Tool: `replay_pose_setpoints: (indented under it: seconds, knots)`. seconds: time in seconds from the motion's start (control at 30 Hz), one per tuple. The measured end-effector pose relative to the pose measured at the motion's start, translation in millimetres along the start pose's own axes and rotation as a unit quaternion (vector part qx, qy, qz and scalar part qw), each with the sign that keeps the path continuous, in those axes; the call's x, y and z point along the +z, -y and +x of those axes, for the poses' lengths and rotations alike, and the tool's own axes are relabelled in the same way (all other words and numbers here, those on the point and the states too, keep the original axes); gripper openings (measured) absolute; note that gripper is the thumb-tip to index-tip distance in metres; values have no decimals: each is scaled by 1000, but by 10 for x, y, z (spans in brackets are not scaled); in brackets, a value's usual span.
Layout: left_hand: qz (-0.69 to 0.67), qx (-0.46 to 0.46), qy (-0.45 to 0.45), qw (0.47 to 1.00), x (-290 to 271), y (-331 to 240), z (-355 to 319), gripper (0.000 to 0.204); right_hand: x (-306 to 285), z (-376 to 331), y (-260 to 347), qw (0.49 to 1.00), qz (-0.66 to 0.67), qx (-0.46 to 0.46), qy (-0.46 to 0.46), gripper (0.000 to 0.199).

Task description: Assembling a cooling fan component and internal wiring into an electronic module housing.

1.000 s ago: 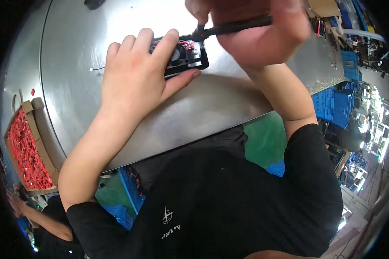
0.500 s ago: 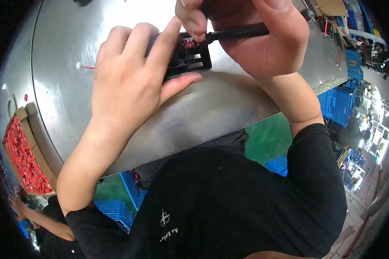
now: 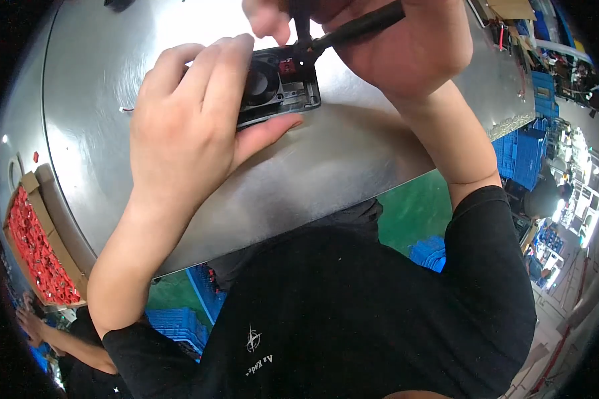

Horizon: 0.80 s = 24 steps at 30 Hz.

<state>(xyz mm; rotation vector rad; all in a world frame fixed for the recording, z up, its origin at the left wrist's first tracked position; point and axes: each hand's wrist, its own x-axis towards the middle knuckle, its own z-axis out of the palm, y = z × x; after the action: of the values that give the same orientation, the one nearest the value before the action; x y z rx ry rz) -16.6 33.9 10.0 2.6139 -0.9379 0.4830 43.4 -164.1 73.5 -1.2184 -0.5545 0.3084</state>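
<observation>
My left hand point(image 3: 183, 123) lies over a black plastic housing point(image 3: 311, 100) and grips it, fingers along its far side and thumb at its near edge. A round black fan point(image 3: 259, 84) sits in the housing, with a small red part point(image 3: 287, 66) beside it. My right hand point(image 3: 406, 56) is closed round a black pliers-like tool point(image 3: 363, 28), whose two long arms meet above the housing's far right corner. Whether its tip grips anything there is too dark to tell. A thin wire end with a white plug point(image 3: 124, 109) sticks out left of my left hand.
A metal table point(image 3: 313, 179) lies under the work, its front edge close to my body. At left stands a cardboard box point(image 3: 56, 243) of red parts. Blue crates point(image 3: 522, 159) stand beyond the right edge. Another person's arm point(image 3: 66, 338) shows at lower left.
The housing and my left hand have shifted slightly left, and more of the fan shows. The tool's second arm has come into view, as the right-hand fingers moved up and left.
</observation>
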Motion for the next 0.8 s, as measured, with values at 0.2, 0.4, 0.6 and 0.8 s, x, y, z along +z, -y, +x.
replay_pose_setpoints:
  seconds: [0.2,0.4,0.6,0.8]
  knots:
    - [40,-10,20,999,25,-73,5,72,92,-26,51,996,-13,72,-49,39]
    - [52,-37,76,995,29,-76,23,79,114,-66,77,993,-12,47,-109,39]
    - [64,-72,69,993,39,-122,30,85,279,-34,44,989,-12,35,-147,40]
    - [64,-84,57,993,67,-131,9,86,378,2,-58,985,-50,1,-165,49]
